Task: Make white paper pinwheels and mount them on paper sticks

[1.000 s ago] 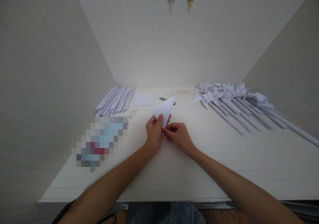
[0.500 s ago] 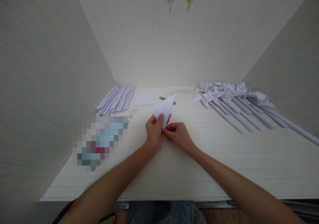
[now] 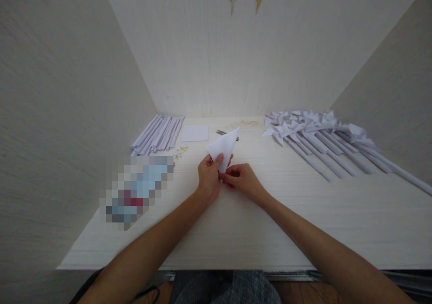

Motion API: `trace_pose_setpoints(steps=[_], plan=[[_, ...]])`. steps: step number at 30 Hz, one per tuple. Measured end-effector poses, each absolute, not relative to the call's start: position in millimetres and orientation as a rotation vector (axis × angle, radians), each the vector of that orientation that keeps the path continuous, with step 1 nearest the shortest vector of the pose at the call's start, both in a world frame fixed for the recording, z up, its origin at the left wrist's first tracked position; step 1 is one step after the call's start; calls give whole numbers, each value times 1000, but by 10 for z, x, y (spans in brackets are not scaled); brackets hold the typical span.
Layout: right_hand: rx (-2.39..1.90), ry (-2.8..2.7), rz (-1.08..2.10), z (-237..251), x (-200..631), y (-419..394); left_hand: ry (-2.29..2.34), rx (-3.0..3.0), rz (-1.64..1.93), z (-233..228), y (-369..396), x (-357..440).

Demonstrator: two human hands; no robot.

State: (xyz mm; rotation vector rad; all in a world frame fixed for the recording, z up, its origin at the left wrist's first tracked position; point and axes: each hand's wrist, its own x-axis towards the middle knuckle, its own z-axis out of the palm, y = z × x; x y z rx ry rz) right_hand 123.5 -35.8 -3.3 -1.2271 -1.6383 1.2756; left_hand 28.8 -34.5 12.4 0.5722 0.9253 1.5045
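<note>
A folded sheet of white paper (image 3: pixel 225 147), roughly triangular with its point up to the right, is held above the middle of the table. My left hand (image 3: pixel 209 173) grips it from the left, thumb across the front and fingers behind. At the paper's lower corner, my right hand (image 3: pixel 245 180) is closed in a pinch; its fingertips partly cover that corner. Just beyond the paper lie scissors (image 3: pixel 221 132), their handles mostly hidden behind it. A flat white paper square (image 3: pixel 195 133) rests to the left of the scissors.
Rolled paper sticks (image 3: pixel 158 133) lie at the back left. Paper pinwheels on sticks (image 3: pixel 303 128) are heaped at the back right. Small pale bits (image 3: pixel 180 151) are scattered near the rolls. A blurred-out item (image 3: pixel 143 189) lies on the left. Walls enclose the table (image 3: pixel 303 232) on three sides.
The view has shifted slightly. Both hands keep the same hold on the folded paper, with hardly any visible movement.
</note>
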Motion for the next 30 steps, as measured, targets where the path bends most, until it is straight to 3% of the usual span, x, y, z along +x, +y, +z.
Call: trace_pose_setpoints(steps=[20, 30], plan=[[-1200, -1558, 1419, -7, 1220, -365, 931, 531, 1516, 178, -348, 283], [-1136, -1589, 1331, -10, 1196, -376, 912, 515, 1476, 177, -329, 254]])
